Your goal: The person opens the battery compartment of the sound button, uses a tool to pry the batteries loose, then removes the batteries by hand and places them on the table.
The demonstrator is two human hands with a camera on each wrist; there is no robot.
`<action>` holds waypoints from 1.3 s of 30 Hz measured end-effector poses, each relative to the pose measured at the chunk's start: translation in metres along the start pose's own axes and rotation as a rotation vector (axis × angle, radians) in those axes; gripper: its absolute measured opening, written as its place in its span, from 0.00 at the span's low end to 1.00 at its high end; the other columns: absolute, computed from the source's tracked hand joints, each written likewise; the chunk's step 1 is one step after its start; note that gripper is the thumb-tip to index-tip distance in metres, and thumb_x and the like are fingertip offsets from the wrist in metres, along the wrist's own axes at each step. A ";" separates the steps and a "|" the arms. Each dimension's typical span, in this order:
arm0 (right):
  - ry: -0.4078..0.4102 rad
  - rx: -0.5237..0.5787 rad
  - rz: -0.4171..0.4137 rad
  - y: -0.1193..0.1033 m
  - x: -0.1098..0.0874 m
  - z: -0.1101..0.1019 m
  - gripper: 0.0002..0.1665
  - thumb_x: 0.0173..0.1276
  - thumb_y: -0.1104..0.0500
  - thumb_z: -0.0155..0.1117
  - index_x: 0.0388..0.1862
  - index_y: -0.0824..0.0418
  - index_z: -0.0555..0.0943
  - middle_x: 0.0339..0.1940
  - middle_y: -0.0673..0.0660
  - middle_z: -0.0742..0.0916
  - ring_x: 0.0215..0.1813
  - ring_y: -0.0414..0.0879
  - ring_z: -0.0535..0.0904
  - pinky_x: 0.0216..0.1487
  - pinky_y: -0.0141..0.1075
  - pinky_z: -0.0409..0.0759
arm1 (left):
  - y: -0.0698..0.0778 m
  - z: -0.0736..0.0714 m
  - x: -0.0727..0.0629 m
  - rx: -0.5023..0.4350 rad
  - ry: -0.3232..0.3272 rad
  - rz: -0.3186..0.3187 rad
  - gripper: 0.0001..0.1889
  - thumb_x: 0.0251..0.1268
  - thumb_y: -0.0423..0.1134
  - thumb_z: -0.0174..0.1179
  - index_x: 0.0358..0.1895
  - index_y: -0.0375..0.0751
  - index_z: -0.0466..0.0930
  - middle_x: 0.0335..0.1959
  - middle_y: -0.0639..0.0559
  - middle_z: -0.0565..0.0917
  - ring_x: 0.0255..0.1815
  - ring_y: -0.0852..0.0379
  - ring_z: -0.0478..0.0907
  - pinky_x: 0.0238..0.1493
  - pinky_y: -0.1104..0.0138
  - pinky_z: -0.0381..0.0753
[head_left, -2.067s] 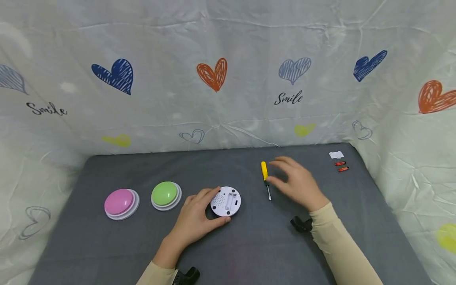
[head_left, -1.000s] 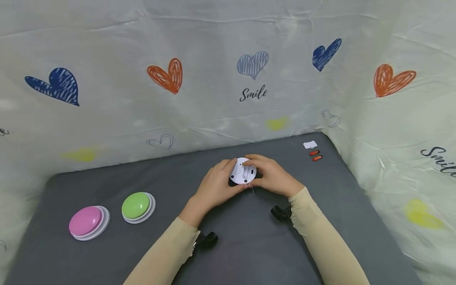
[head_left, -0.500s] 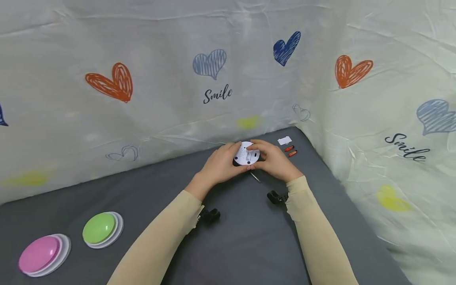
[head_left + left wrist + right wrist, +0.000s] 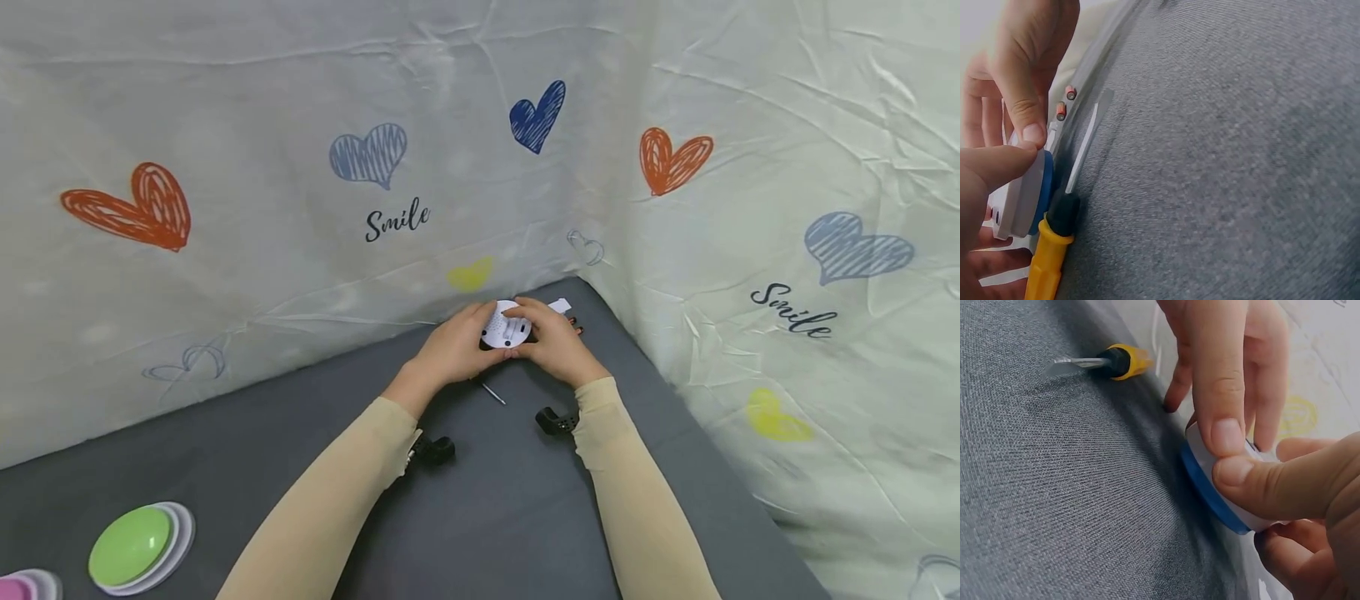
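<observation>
Both hands hold a round push-button device [image 4: 495, 331], its white underside up, with an open battery compartment and small dark feet. A blue dome [image 4: 1208, 490] faces the table in the wrist views. My left hand [image 4: 453, 343] grips its left edge, fingers on the far side and thumb in front. From the right, my right hand [image 4: 557, 343] grips the other edge, its index finger over the top face. The thumb tips meet at the near rim. A yellow-handled screwdriver [image 4: 1049, 265] lies just beside; in the head view only its shaft [image 4: 492, 394] shows.
Two red batteries [image 4: 1061, 111] and a white battery cover [image 4: 560, 306] lie beyond my right hand, partly hidden in the head view. A green button [image 4: 129, 546] and a pink button [image 4: 13, 588] sit at the lower left. A printed curtain [image 4: 262, 167] borders the grey table [image 4: 480, 508].
The left hand has carried the device rightward past the screwdriver, toward the batteries. The right hand, earlier beside the screwdriver, has taken hold of the device too. The head view has turned right.
</observation>
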State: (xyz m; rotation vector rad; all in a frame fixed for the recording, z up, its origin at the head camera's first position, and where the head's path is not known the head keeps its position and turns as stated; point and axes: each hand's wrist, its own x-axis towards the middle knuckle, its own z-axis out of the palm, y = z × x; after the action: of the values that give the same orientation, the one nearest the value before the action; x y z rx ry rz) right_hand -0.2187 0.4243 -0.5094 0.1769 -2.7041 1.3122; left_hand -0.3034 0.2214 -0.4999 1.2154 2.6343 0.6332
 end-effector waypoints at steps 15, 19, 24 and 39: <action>-0.150 0.076 -0.001 -0.006 0.014 0.003 0.44 0.69 0.64 0.82 0.82 0.60 0.75 0.86 0.66 0.67 0.85 0.60 0.66 0.79 0.54 0.71 | -0.002 -0.019 -0.027 0.003 -0.053 -0.097 0.49 0.78 0.60 0.66 0.90 0.42 0.52 0.84 0.38 0.64 0.82 0.40 0.67 0.73 0.43 0.76; -0.137 -0.019 0.016 -0.005 0.012 -0.019 0.46 0.68 0.62 0.83 0.83 0.60 0.73 0.87 0.69 0.65 0.86 0.65 0.62 0.80 0.62 0.66 | 0.005 -0.034 -0.034 0.038 -0.028 -0.107 0.47 0.79 0.58 0.66 0.90 0.44 0.54 0.84 0.39 0.65 0.81 0.39 0.68 0.74 0.43 0.75; -0.096 -0.122 -0.009 0.001 0.008 -0.038 0.45 0.69 0.55 0.83 0.82 0.59 0.75 0.87 0.67 0.65 0.86 0.68 0.60 0.78 0.68 0.66 | 0.009 -0.048 -0.068 0.054 0.068 -0.124 0.45 0.79 0.56 0.67 0.89 0.44 0.57 0.82 0.40 0.68 0.78 0.40 0.71 0.74 0.44 0.74; -0.352 0.002 -0.388 -0.048 0.003 0.044 0.50 0.73 0.46 0.80 0.87 0.55 0.67 0.87 0.58 0.68 0.86 0.57 0.64 0.80 0.61 0.68 | -0.012 -0.018 -0.197 0.190 0.525 -0.184 0.35 0.70 0.47 0.76 0.76 0.37 0.77 0.72 0.38 0.77 0.78 0.34 0.69 0.78 0.28 0.57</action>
State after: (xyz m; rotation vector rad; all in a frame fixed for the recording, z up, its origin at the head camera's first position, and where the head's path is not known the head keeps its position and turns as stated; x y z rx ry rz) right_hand -0.2164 0.3605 -0.4991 0.9619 -2.7349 1.2578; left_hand -0.1890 0.0596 -0.4931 0.9280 3.2579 0.7685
